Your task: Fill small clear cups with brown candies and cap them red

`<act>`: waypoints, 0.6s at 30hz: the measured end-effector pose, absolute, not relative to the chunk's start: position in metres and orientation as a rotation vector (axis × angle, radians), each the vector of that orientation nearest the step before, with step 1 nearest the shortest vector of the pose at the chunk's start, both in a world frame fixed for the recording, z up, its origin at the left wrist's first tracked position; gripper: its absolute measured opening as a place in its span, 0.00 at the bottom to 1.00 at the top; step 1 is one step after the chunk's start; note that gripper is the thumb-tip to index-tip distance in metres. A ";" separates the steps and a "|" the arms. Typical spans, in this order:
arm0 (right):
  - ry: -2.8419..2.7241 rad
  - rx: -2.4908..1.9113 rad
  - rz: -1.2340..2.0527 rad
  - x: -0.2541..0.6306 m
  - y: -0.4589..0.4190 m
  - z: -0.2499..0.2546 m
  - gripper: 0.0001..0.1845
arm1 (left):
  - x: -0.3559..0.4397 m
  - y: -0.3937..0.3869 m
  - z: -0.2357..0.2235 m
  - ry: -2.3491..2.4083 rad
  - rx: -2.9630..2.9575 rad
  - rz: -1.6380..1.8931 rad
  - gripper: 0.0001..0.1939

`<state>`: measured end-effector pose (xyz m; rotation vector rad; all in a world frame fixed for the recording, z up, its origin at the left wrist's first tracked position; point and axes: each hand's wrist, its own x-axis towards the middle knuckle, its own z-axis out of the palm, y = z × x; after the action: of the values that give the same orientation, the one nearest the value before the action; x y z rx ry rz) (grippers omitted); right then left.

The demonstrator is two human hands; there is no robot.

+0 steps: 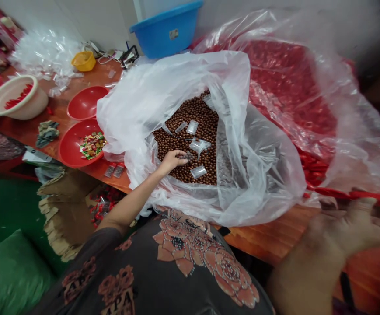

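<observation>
My left hand (172, 162) is closed, thumb and fingers pinching a small clear plastic container (189, 156) that looks dark with brown balls. It is over a heap of shiny brown balls (183, 114) inside a large clear plastic bag (124, 105). Several clear containers lie on the balls, among them one container (198, 171) just right of my hand. At the far right, my right hand (357, 223) is blurred, beside red pieces (337, 192) at the table's edge. Whether it grips one of them is unclear.
Behind stands a blue tub (168, 33); a second big bag holds red pieces (284, 78). On the left are a red bowl of wrapped sweets (68, 146), an empty-looking red bowl (86, 103), a white bowl (29, 109) and filled packs (114, 170). Below is a cardboard box (65, 210).
</observation>
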<state>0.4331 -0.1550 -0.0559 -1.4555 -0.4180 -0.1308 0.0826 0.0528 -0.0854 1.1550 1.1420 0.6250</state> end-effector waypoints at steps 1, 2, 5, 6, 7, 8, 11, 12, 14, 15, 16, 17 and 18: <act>-0.442 -1.391 -0.092 0.423 -0.155 -0.047 0.23 | 0.083 0.050 -0.082 1.127 1.087 0.625 0.15; -0.464 -1.321 -0.045 0.414 -0.154 -0.039 0.22 | 0.082 0.048 -0.078 1.115 1.025 0.625 0.16; -0.486 -1.261 0.178 0.386 -0.150 -0.019 0.24 | 0.076 0.038 -0.063 1.068 0.895 0.625 0.17; -0.480 -1.276 0.271 0.377 -0.149 -0.014 0.25 | 0.073 0.034 -0.058 1.041 0.868 0.628 0.17; -0.475 -1.295 0.363 0.369 -0.147 -0.010 0.25 | 0.070 0.030 -0.053 1.008 0.847 0.631 0.17; -0.475 -1.313 0.449 0.360 -0.146 -0.006 0.26 | 0.067 0.025 -0.048 0.971 0.828 0.636 0.17; -0.532 -1.320 0.647 0.331 -0.139 0.000 0.30 | 0.061 0.010 -0.035 0.876 0.774 0.659 0.18; -0.569 -1.314 0.708 0.321 -0.136 0.002 0.32 | 0.061 0.005 -0.032 0.851 0.765 0.667 0.19; -0.670 -1.300 0.837 0.302 -0.129 0.002 0.31 | 0.062 -0.003 -0.029 0.812 0.766 0.674 0.21; -0.734 -1.293 0.901 0.293 -0.126 0.001 0.29 | 0.063 -0.006 -0.029 0.801 0.775 0.681 0.22; -0.805 -1.289 0.956 0.286 -0.122 0.000 0.26 | 0.065 -0.009 -0.030 0.792 0.789 0.689 0.23; -0.874 -1.292 0.996 0.279 -0.118 -0.001 0.24 | 0.066 -0.011 -0.030 0.786 0.806 0.691 0.24; -0.934 -1.302 1.015 0.274 -0.115 -0.003 0.22 | 0.068 -0.013 -0.031 0.781 0.821 0.689 0.24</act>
<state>0.2743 -0.1150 -0.0032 -1.3024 -0.9340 1.0146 0.0678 -0.0132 -0.0313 0.8206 0.7806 0.6894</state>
